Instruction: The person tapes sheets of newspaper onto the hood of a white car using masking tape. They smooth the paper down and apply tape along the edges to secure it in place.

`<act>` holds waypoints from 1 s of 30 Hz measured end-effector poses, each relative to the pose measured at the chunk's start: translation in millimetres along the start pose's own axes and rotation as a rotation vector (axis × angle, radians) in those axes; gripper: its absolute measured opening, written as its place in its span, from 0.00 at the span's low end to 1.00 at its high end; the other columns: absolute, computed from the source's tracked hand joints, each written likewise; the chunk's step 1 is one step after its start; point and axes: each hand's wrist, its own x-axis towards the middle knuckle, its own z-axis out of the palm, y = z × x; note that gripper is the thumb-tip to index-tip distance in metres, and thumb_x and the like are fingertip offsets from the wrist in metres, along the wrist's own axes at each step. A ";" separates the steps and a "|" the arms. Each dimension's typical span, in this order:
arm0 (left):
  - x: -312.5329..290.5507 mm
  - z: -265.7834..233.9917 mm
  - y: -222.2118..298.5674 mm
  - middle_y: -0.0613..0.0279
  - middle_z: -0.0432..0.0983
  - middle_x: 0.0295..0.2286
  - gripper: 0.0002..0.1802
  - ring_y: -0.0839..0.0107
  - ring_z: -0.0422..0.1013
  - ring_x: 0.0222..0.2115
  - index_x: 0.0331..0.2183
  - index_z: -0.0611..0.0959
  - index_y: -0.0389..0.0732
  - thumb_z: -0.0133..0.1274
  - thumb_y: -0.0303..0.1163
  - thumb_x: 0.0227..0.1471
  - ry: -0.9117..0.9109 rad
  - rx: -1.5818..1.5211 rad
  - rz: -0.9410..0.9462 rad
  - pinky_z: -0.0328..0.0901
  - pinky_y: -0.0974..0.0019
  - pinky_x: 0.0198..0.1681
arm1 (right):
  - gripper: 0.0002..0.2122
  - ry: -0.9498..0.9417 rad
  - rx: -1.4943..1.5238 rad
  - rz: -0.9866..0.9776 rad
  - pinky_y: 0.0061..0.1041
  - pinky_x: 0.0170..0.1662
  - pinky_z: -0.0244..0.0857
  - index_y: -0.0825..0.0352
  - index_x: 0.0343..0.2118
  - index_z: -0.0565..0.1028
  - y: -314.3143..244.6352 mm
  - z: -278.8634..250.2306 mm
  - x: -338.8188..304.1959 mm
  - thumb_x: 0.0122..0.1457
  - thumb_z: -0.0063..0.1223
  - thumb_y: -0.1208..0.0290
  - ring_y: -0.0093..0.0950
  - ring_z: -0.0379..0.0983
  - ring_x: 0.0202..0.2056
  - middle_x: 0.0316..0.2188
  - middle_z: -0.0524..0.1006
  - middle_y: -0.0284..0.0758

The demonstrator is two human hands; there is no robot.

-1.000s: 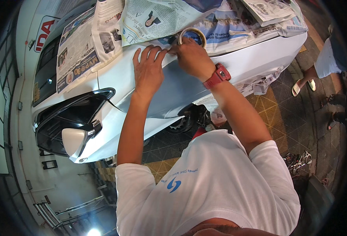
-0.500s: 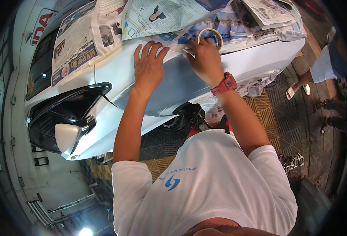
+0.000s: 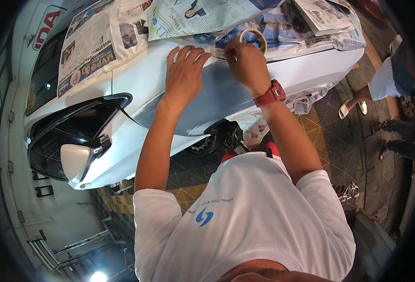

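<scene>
A roll of masking tape (image 3: 265, 43) is in my right hand (image 3: 248, 67), whose fingers are pinched at the near side of the ring; a red watch is on that wrist. My left hand (image 3: 184, 75) lies on the white car's upper body edge, its fingers stretched and slightly apart, fingertips by the border of the newspaper. Below both hands spreads a grey patch (image 3: 207, 101) on the white car panel (image 3: 306, 70). Loose newspaper (image 3: 188, 21) overlaps more newspaper (image 3: 285, 35) across the car's top. The tape's free end is hard to make out.
The side mirror (image 3: 75, 162) juts out at the left beside the dark side window (image 3: 52, 141). Crumpled newspaper (image 3: 252, 127) hangs near the exposed wheel area (image 3: 210, 143). Patterned black and yellow floor (image 3: 311, 136) lies below. People's legs (image 3: 358, 101) are at the right.
My left hand has slid a little to the right along the edge. My right hand has shifted slightly up with the tape roll, and the whole view has moved a little.
</scene>
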 end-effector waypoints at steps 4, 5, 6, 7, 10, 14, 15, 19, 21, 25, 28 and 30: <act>1.6 -0.1 -0.8 0.66 0.80 0.52 0.21 0.60 0.72 0.58 0.55 0.87 0.47 0.56 0.23 0.62 -0.003 -0.011 0.011 0.53 0.45 0.71 | 0.05 -0.038 0.001 0.024 0.41 0.42 0.77 0.66 0.39 0.84 1.3 -2.9 1.9 0.61 0.66 0.75 0.44 0.85 0.38 0.33 0.87 0.41; 2.0 -0.5 -0.6 0.66 0.80 0.52 0.21 0.60 0.72 0.58 0.55 0.87 0.47 0.57 0.23 0.61 -0.009 -0.015 0.014 0.53 0.45 0.71 | 0.05 -0.039 0.005 0.027 0.41 0.42 0.77 0.66 0.39 0.84 1.6 -2.8 2.0 0.61 0.66 0.75 0.44 0.85 0.38 0.33 0.87 0.41; 2.5 -1.0 -0.1 0.66 0.81 0.52 0.21 0.60 0.72 0.58 0.55 0.87 0.47 0.57 0.23 0.61 -0.014 -0.019 0.016 0.53 0.45 0.71 | 0.05 -0.042 -0.015 0.016 0.41 0.42 0.77 0.65 0.39 0.84 2.5 -2.0 2.2 0.61 0.66 0.75 0.44 0.85 0.38 0.32 0.87 0.40; 2.8 -0.9 0.3 0.66 0.81 0.52 0.21 0.60 0.72 0.58 0.54 0.87 0.48 0.57 0.23 0.61 -0.020 -0.024 0.019 0.53 0.45 0.71 | 0.05 -0.044 -0.035 0.005 0.42 0.42 0.76 0.65 0.39 0.84 3.8 -0.8 2.6 0.62 0.66 0.74 0.44 0.85 0.38 0.32 0.87 0.40; 3.1 1.8 -0.4 0.65 0.81 0.52 0.21 0.60 0.72 0.58 0.54 0.87 0.48 0.57 0.23 0.61 -0.023 -0.031 0.018 0.53 0.45 0.71 | 0.05 -0.069 -0.086 -0.005 0.42 0.43 0.76 0.65 0.39 0.84 5.4 1.8 5.6 0.62 0.65 0.72 0.44 0.84 0.38 0.32 0.87 0.40; 3.7 2.6 0.1 0.65 0.81 0.51 0.21 0.59 0.72 0.58 0.54 0.87 0.48 0.57 0.23 0.61 -0.017 -0.060 0.013 0.53 0.44 0.71 | 0.04 -0.116 -0.087 -0.022 0.43 0.42 0.76 0.64 0.37 0.85 4.7 -3.2 7.6 0.62 0.65 0.71 0.45 0.84 0.36 0.31 0.87 0.41; 4.3 3.4 -0.5 0.65 0.81 0.51 0.21 0.59 0.72 0.58 0.54 0.87 0.48 0.57 0.23 0.61 -0.014 -0.076 0.017 0.53 0.44 0.71 | 0.04 -0.126 -0.090 -0.018 0.43 0.41 0.76 0.64 0.36 0.85 3.8 -4.4 8.8 0.62 0.65 0.71 0.46 0.84 0.36 0.30 0.86 0.42; 4.3 10.5 3.6 0.64 0.80 0.52 0.20 0.59 0.72 0.58 0.54 0.87 0.48 0.57 0.23 0.61 -0.013 -0.089 0.018 0.53 0.44 0.70 | 0.04 -0.138 -0.082 -0.037 0.44 0.40 0.76 0.63 0.36 0.86 4.1 -6.3 12.8 0.62 0.65 0.70 0.47 0.84 0.34 0.28 0.85 0.43; 4.3 10.3 5.4 0.64 0.80 0.52 0.20 0.58 0.72 0.57 0.54 0.87 0.47 0.57 0.23 0.61 -0.013 -0.109 0.013 0.54 0.44 0.70 | 0.04 -0.146 -0.071 -0.055 0.44 0.40 0.76 0.63 0.36 0.86 7.0 -7.3 13.5 0.62 0.64 0.71 0.47 0.84 0.33 0.28 0.85 0.43; 3.5 12.5 7.9 0.63 0.80 0.52 0.20 0.58 0.71 0.57 0.54 0.86 0.46 0.57 0.23 0.61 0.011 -0.150 0.013 0.54 0.44 0.69 | 0.05 -0.178 -0.043 -0.084 0.44 0.41 0.76 0.62 0.37 0.87 12.7 -14.2 11.7 0.63 0.62 0.72 0.47 0.84 0.34 0.29 0.85 0.45; 2.5 12.1 9.9 0.63 0.80 0.51 0.20 0.58 0.71 0.57 0.54 0.86 0.45 0.58 0.23 0.60 0.017 -0.165 0.013 0.54 0.45 0.69 | 0.07 -0.228 -0.044 -0.087 0.46 0.43 0.78 0.59 0.38 0.89 13.9 -20.7 12.2 0.63 0.60 0.73 0.48 0.85 0.36 0.32 0.86 0.46; 3.5 10.8 10.5 0.63 0.80 0.51 0.20 0.58 0.72 0.57 0.54 0.86 0.46 0.58 0.23 0.60 0.023 -0.168 0.019 0.54 0.45 0.69 | 0.08 -0.255 -0.042 -0.094 0.46 0.44 0.78 0.59 0.40 0.89 14.6 -25.0 12.5 0.64 0.59 0.73 0.48 0.85 0.37 0.33 0.86 0.46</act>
